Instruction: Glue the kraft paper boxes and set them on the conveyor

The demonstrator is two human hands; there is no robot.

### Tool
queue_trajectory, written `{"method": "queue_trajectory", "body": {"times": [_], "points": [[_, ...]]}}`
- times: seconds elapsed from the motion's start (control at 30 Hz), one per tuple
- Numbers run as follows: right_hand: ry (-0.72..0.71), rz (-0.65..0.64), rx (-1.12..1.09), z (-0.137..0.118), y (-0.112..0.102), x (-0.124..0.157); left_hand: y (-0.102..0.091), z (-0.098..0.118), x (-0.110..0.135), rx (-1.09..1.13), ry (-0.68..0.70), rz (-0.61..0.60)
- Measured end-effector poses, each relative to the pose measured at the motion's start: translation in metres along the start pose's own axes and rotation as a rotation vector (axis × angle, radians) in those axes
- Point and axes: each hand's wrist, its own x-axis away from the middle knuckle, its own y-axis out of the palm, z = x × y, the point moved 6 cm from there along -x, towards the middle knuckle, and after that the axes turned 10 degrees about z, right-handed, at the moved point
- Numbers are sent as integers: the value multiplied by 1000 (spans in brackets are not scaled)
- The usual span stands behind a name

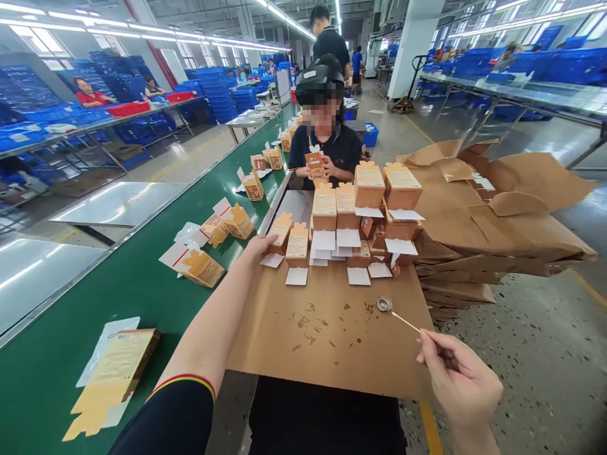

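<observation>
The right hand (458,373) was pinched shut on a thin wooden stick (405,321), its tip right at a small metal dish (384,304), and the left hand (260,248) was open, just beside a small kraft box (281,230) at the front of the rows! All this over a brown cardboard sheet (327,341), spotted with dark smears, with white paper slips (296,276) lying under the boxes. Further out, flattened kraft cartons (493,215) were piled right, a green conveyor belt (71,335) ran left — and a co-worker (325,142) sat opposite, holding a box.
</observation>
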Motion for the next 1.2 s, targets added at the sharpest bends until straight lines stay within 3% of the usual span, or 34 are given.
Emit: {"method": "queue_trajectory", "body": {"times": [0.2,0.27,0.33,0.4,0.47,0.57,0.67,0.73,0.8,0.97,1.07,1.2], "points": [[-93,-36,191,19,10,-7,-76,-30,46,141,-3,33],[-130,-85,239,27,24,-10,-97,-47,77,282,3,24],[-136,-137,264,36,39,-12,-102,-68,117,386,-15,-9],[-129,-171,277,44,51,-13,-89,-88,160,393,-66,-79],[-126,-190,285,50,56,-15,-65,-103,197,364,-128,-169],[-130,-184,285,50,51,-17,-29,-111,224,321,-181,-266],[-116,-147,224,39,44,-8,-13,-105,220,323,-160,-280],[-50,-184,91,26,50,9,-8,-100,214,321,-154,-318],[42,-292,-56,12,69,35,-5,-98,211,308,-160,-359],[27,-451,-149,-17,125,89,-8,-97,215,290,-121,-336],[16,-488,-179,-17,141,99,-8,-98,220,292,-86,-345],[30,-467,-179,-8,135,94,-5,-98,225,287,-74,-360]]}}
